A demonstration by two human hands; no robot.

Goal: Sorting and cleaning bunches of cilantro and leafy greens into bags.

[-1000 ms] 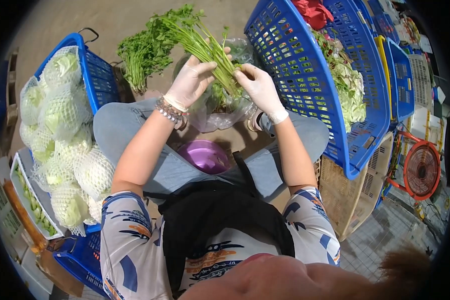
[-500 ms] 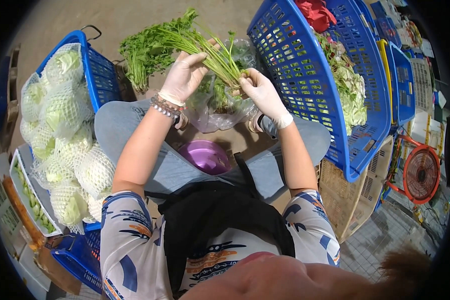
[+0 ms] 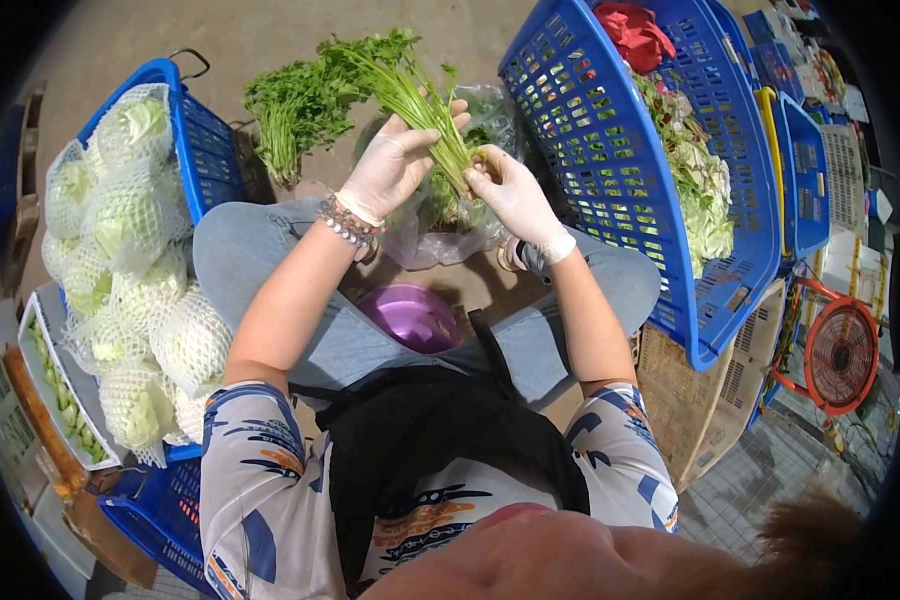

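I hold up a thin-stemmed bunch of leafy green herbs (image 3: 410,95), coriander or leaf celery by its look, leaves pointing away from me. My left hand (image 3: 392,168), in a pale thin glove, is wrapped around the middle of the stems. At the lower stem ends, my right hand (image 3: 515,195), gloved too, pinches with thumb and fingers. Beneath the hands a clear plastic bag (image 3: 425,248) with more greens lies on the ground between my feet. Beyond my left hand is a pile of the same herbs (image 3: 295,110) on the ground.
A blue crate (image 3: 208,150) of net-wrapped cabbages (image 3: 125,220) stands at my left. To my right, a large blue crate (image 3: 610,150) holds leafy scraps (image 3: 705,205) and a red bag (image 3: 635,35). A purple basin (image 3: 410,318) sits between my legs. Farther right is a red fan (image 3: 842,350).
The herb bunch has turned more upright, its stem ends coming a little nearer to me. My left hand has shifted right along the stems; the right hand stays at their ends.
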